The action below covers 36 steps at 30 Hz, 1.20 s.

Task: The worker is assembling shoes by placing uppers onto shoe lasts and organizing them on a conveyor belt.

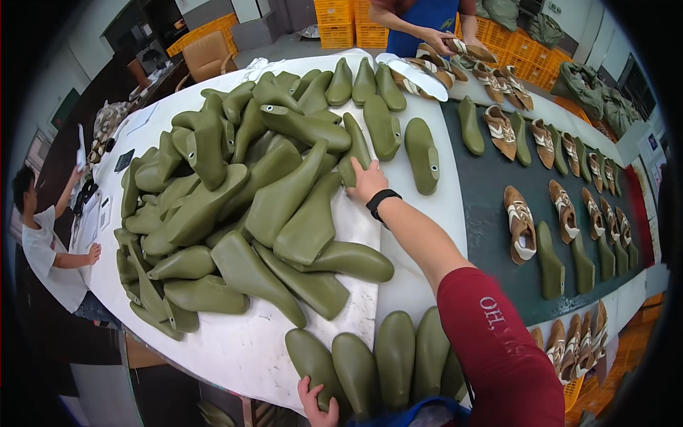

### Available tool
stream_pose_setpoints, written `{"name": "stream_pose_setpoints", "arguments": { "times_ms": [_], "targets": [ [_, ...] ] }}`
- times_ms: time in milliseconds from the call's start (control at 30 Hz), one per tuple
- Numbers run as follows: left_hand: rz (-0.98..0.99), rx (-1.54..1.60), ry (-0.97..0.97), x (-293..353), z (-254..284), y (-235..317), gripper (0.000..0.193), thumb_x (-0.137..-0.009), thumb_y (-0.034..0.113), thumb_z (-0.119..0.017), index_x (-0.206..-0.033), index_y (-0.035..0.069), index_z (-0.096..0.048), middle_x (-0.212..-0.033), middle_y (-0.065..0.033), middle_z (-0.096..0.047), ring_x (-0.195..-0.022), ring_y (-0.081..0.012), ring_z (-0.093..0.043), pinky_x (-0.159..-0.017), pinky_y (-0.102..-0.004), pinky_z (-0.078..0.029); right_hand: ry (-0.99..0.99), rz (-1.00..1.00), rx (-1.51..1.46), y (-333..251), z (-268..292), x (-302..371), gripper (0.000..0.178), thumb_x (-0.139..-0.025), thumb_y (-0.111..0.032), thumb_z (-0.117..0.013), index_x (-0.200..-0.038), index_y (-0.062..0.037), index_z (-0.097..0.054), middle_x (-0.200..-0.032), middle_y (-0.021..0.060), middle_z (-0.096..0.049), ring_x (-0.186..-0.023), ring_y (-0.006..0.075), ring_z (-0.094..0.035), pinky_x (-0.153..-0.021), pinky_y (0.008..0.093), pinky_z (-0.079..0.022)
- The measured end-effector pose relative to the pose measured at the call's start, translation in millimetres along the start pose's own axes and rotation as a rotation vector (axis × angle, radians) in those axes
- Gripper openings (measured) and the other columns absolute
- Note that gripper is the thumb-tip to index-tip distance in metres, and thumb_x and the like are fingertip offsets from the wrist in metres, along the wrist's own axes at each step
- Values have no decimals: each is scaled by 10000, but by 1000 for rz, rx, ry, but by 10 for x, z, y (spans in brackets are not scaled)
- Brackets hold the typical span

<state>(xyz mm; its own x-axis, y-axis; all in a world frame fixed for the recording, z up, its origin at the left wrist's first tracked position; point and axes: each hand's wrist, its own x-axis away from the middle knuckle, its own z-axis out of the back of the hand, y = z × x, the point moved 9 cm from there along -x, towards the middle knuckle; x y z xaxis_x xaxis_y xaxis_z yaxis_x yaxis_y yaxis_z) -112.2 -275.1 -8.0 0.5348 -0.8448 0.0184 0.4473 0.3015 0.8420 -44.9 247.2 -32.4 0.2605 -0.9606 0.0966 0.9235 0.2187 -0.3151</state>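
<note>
Head cam: right hand (366, 182) pinches a green shoe form (359, 137), long axis pointing up-frame; half-curled left hand (318, 407) touches a second form (315, 363) bottom-center, grip unclear. Orange crates (335, 21) top-center, contents hidden.

Right hand (368, 183): black wristband (383, 203) at the wrist. Sleeve (491, 334): dark red, pale lettering. Blue fabric (398, 415) at front.

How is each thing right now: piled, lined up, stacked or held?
Right hand: touching a green mold at the heap's edge
Left hand: fingers against the leftmost front mold
Big heap of green molds: jumbled
Front molds: side by side
Brown shoes on the dark surface: in rows
Wristband: around the right wrist
Orange crates: stacked
Chair: upright
</note>
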Motion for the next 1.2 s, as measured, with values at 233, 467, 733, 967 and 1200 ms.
{"name": "stream_pose_setpoints", "arguments": {
  "times_ms": [233,467,733,967,1200],
  "targets": [
    [15,31,-57,28,-39,12,378,-762,70,-583,-1126,31,-491,-1359,-227,-329,-1255,-391,-310,-1042,-424,-247,12,-101,12,121,37,-40,942,-623,-413,-747,-1401,-328,-222,-1214,232,-330,-1000,350,-502,-800,409,-474],
    [-30,17,-21,-46,15,40,385,-654,20,-584,-1028,13,-494,-1312,-225,-362,-1233,-374,-337,-1039,-423,-248,-121,96,-489,813,171,889,884,-670,-387,-680,-1405,-223,-218,-1193,237,-422,-1032,358,-523,-878,376,-452],
    [-72,46,-15,-49,34,36,381,-661,12,-584,-1031,19,-491,-1305,-214,-365,-1226,-372,-335,-1034,-418,-260,-358,-211,-947,2064,255,2147,477,-839,-345,-543,-1246,-98,-511,-1187,130,-546,-1084,207,-509,-892,330,-425],
    [-97,51,-13,-36,32,15,385,-668,3,-584,-1042,22,-491,-1308,-212,-363,-1228,-372,-331,-1032,-416,-262,101,255,-247,1042,1024,1992,364,-790,-282,-575,-1020,-3,-613,-935,216,-619,-872,368,-588,-788,418,-464],
    [-92,51,2,-55,60,-29,391,-667,8,-590,-1045,21,-492,-1303,-217,-366,-1225,-377,-333,-1034,-416,-258,72,386,-231,-104,699,1813,466,-804,-333,-605,-1121,5,-562,-1021,225,-604,-950,356,-572,-846,388,-446]
  ]
}}
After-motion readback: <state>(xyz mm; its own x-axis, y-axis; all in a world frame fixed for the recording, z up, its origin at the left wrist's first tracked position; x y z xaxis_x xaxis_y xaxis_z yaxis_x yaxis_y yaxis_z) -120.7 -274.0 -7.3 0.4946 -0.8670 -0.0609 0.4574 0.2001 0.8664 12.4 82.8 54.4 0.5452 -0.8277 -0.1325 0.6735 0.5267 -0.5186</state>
